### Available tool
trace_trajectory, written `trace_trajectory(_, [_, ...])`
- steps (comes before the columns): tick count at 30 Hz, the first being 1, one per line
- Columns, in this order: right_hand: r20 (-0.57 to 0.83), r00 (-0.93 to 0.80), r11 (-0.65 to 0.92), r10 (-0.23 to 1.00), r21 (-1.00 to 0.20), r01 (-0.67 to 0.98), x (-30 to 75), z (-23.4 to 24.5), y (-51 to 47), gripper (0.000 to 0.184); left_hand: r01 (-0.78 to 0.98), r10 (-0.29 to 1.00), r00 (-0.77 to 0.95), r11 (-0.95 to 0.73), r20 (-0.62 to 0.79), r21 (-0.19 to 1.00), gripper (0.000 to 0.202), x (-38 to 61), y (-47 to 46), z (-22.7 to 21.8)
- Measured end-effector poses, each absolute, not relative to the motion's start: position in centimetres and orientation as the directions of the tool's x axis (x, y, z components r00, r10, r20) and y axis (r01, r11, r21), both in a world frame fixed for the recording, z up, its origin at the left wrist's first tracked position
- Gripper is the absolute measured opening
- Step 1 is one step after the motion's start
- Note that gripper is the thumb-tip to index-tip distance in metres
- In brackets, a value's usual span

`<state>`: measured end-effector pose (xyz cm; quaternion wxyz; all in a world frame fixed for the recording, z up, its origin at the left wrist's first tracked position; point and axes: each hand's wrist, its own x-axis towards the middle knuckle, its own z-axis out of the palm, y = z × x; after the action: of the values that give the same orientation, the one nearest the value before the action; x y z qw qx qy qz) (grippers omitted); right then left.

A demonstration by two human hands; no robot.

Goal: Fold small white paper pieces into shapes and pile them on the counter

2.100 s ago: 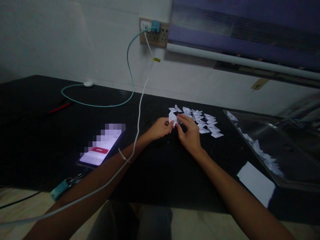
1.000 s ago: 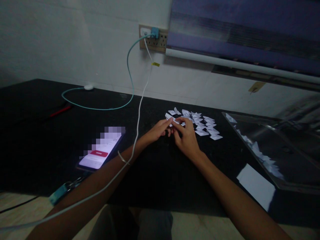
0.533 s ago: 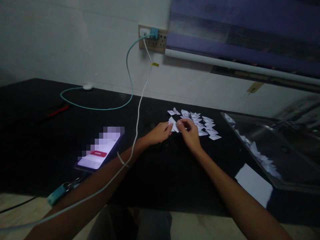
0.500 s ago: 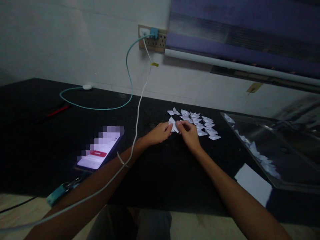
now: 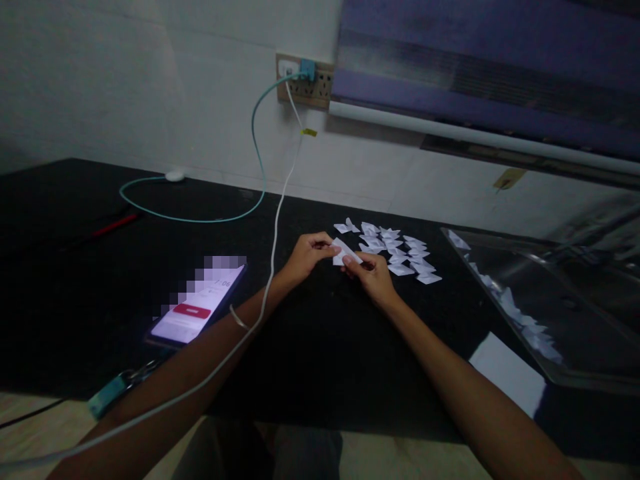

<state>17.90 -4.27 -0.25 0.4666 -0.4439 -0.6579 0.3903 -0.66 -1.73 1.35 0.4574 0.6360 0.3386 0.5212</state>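
Both hands meet over the black countertop (image 5: 310, 347) and pinch one small white folded paper piece (image 5: 343, 254) between them. My left hand (image 5: 309, 254) grips its left end with curled fingers. My right hand (image 5: 369, 275) holds its right end between thumb and fingertips. Just beyond the hands lies a cluster of several small folded white paper pieces (image 5: 397, 249).
A lit phone (image 5: 197, 306) lies at my left, with a white cable (image 5: 274, 227) crossing my left arm. A teal cable (image 5: 210, 217) loops from the wall socket (image 5: 303, 72). A steel sink (image 5: 550, 307) with paper scraps is at right, a white sheet (image 5: 507, 373) before it.
The paper piece has been turned and flattened between my fingers, and both hands have drawn slightly toward me. The view shifted down a little.
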Motion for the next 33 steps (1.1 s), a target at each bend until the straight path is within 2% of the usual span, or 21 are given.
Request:
trace_trajectory(6, [0.264,-0.033,0.265,0.964,-0.944,0.199,17.7,-0.3,-4.4,0.045,-0.044,0.973,0.164,-0.155,0.16,0.987,0.02,-0.9,-2.2,2.2])
trace_trajectory(10, [0.241,-0.036,0.243,0.97,-0.953,0.179,17.7,-0.2,-4.4,0.047,-0.094,0.964,0.247,-0.08,0.101,0.992,0.027,-0.5,-2.0,1.7])
trace_trajectory(15, [0.222,-0.03,0.223,0.975,-0.973,0.055,17.5,0.0,-4.4,0.039,-0.175,0.931,0.345,-0.065,0.123,0.982,0.033,-0.3,-1.8,1.2])
trace_trajectory(24, [0.114,0.087,0.111,0.99,-0.993,0.037,17.5,0.4,-4.7,0.045,-0.082,0.938,0.317,-0.12,0.14,0.989,0.033,-0.2,-1.3,0.3])
trace_trajectory(30, [0.044,0.099,0.06,0.994,-0.986,-0.157,17.2,0.9,-4.8,0.042,-0.106,0.94,0.322,-0.081,0.111,0.991,0.026,-0.1,-1.4,0.2])
trace_trajectory(33, [0.04,0.084,0.056,0.996,-0.978,-0.199,17.1,1.0,-4.9,0.039,-0.123,0.941,0.316,-0.088,0.123,0.988,0.025,-0.1,-1.4,0.2])
